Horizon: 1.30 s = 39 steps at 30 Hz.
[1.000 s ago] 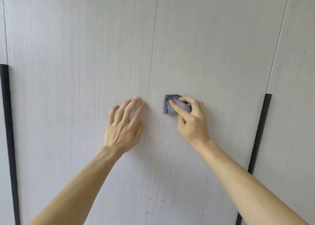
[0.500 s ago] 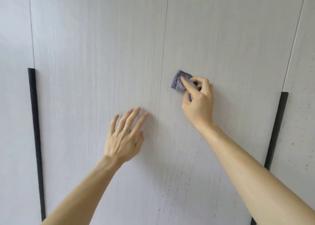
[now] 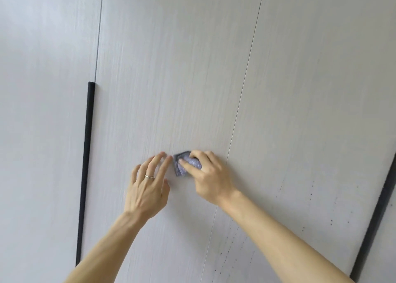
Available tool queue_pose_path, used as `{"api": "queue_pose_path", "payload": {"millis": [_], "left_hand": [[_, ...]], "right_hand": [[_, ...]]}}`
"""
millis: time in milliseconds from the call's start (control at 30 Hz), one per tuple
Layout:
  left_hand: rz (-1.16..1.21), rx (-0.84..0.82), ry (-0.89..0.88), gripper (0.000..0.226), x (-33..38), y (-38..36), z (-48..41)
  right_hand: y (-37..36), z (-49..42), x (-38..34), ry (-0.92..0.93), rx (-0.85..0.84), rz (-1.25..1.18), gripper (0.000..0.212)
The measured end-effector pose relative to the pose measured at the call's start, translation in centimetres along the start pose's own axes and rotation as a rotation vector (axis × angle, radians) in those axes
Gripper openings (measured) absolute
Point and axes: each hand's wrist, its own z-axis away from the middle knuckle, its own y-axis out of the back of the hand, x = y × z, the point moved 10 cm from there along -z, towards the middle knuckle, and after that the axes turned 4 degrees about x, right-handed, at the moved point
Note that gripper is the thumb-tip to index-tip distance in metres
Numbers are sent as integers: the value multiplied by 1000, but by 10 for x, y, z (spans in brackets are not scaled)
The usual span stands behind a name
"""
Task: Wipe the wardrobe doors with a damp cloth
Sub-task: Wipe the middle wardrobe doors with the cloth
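Pale grey, wood-grained wardrobe doors fill the view. My right hand (image 3: 209,179) presses a small folded grey-purple cloth (image 3: 183,164) flat against the middle door (image 3: 171,79), left of the thin seam (image 3: 244,85). The fingers cover most of the cloth. My left hand (image 3: 147,186), with a ring on one finger, rests open and flat on the same door. Its fingertips lie just left of the cloth, almost touching it.
A long black vertical handle (image 3: 85,165) runs down the left edge of the middle door. Another black handle (image 3: 377,225) stands at the far right. Small dark specks (image 3: 310,197) dot the right door's lower part.
My right hand has moved the cloth down and left across the seam, from the right door onto the middle door, next to my left hand. The view has shifted right.
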Motion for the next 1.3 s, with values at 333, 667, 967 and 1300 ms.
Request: {"api": "queue_pose_path", "payload": {"millis": [333, 667, 967, 1300], "left_hand": [[74, 5, -107, 65, 42, -7, -1], [230, 67, -354, 61, 185, -16, -66], [104, 99, -352, 57, 200, -49, -61], [114, 63, -326, 59, 200, -47, -60]], "right_hand": [[75, 79, 68, -106, 39, 169, 53], [182, 103, 181, -591, 324, 272, 52], [136, 203, 123, -353, 71, 241, 47], [226, 156, 220, -584, 412, 306, 48]]}}
